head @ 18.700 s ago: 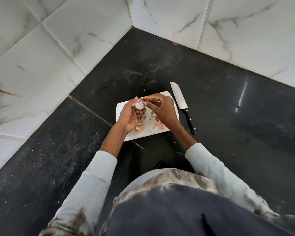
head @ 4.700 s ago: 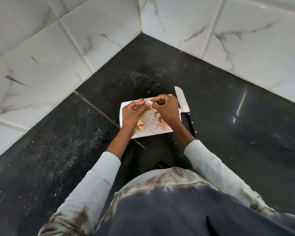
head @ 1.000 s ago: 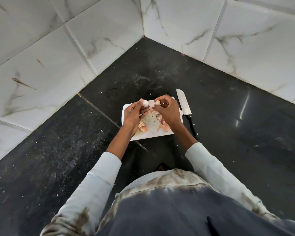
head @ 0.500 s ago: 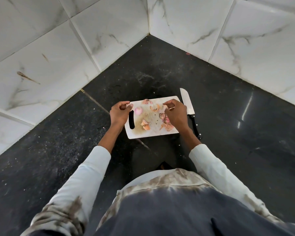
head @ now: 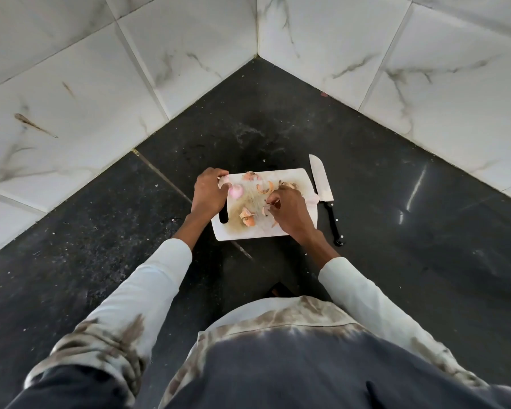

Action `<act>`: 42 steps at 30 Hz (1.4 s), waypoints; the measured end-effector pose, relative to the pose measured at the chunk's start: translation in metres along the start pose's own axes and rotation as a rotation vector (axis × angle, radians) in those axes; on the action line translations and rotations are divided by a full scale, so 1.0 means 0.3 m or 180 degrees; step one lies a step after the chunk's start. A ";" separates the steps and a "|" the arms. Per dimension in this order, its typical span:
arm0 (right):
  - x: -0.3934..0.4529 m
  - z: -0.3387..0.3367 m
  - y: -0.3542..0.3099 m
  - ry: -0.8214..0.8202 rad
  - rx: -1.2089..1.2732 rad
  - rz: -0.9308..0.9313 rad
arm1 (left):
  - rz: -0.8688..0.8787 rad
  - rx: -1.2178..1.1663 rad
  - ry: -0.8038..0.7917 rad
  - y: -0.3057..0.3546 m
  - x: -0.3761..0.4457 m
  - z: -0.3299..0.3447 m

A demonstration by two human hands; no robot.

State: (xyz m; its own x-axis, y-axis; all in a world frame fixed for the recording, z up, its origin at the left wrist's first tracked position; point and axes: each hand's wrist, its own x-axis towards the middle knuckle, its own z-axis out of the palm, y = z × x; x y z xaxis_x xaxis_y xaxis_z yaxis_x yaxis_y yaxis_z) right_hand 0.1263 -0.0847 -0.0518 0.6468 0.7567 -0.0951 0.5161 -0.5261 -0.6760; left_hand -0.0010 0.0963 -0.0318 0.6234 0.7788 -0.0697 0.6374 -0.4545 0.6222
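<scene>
Dark stone counter (head: 396,237), tiled corner: left hand (head: 208,193) grips the cutting board (head: 248,233) by its edge, peeled shallot (head: 236,190) just beside its fingertips. Right hand (head: 289,214) pinches skin scraps (head: 266,208), knife (head: 322,184) just outside it. Looks like clearing peels; next, gather them cleanly.

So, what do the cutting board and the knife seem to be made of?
Cutting board: probably plastic. It is plain white, smooth and thin, with a moulded grip slot, and now stained brownish. Knife: the blade looks like steel, bright and shiny. The handle looks like black plastic with pale rivets, though dark wood is possible.
</scene>
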 end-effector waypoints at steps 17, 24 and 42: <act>0.210 0.010 -0.127 -0.0859 -0.1048 -0.0809 | 0.0230 -0.0296 -0.0234 -0.026 0.028 -0.031; 0.170 -0.007 -0.045 -0.0693 -0.1123 -0.0915 | 0.0096 -0.0436 0.0074 -0.043 -0.046 0.038; 0.010 -0.177 0.151 0.0281 0.0395 0.0029 | 0.0132 -0.0101 0.0772 0.018 -0.118 0.083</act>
State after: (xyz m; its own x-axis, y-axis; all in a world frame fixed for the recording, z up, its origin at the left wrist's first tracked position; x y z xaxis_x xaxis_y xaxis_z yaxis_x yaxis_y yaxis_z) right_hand 0.1815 -0.1268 -0.0440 0.7008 0.7122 -0.0406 0.4402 -0.4765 -0.7610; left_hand -0.0084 0.0555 -0.0452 0.5194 0.8425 0.1432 0.5967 -0.4775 0.6449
